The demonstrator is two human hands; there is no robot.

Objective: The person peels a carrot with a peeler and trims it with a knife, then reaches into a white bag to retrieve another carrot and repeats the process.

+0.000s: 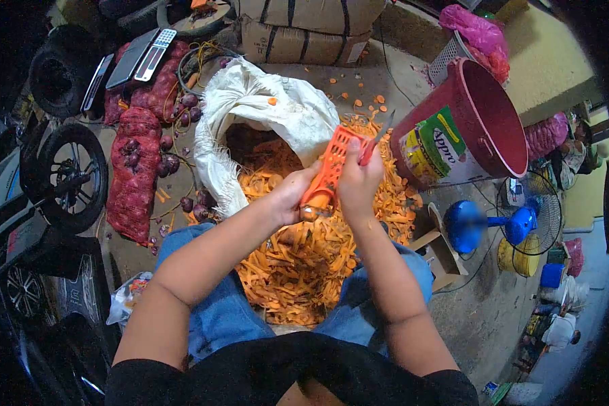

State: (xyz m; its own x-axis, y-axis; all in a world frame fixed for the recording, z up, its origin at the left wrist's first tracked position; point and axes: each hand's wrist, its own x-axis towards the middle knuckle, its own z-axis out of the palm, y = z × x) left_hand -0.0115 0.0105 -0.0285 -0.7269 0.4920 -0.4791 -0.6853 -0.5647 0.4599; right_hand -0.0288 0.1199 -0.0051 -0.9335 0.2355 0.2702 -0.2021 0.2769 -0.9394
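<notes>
Above the heap of orange carrot peelings (298,271), both of my hands meet at an orange plastic tool with rows of slots (333,166); its exact kind does not show. My left hand (292,195) is closed around its lower part, where a rounded orange end with a brown tip, perhaps a carrot, sticks out. My right hand (360,183) is closed on a small red-handled knife (368,153), its blade pointing up and away, and its thumb lies against the slotted tool. Just beyond, a white woven sack (216,135) lies with its mouth open towards me, peelings in and before it.
A tall maroon bucket (402,145) tilts at the right, near a blue fan (521,223) and an open cardboard box (443,260). Red net sacks of onions (130,196) and a digital scale (155,54) are at left, beside a motorbike wheel (68,176). Carrot slices dot the floor.
</notes>
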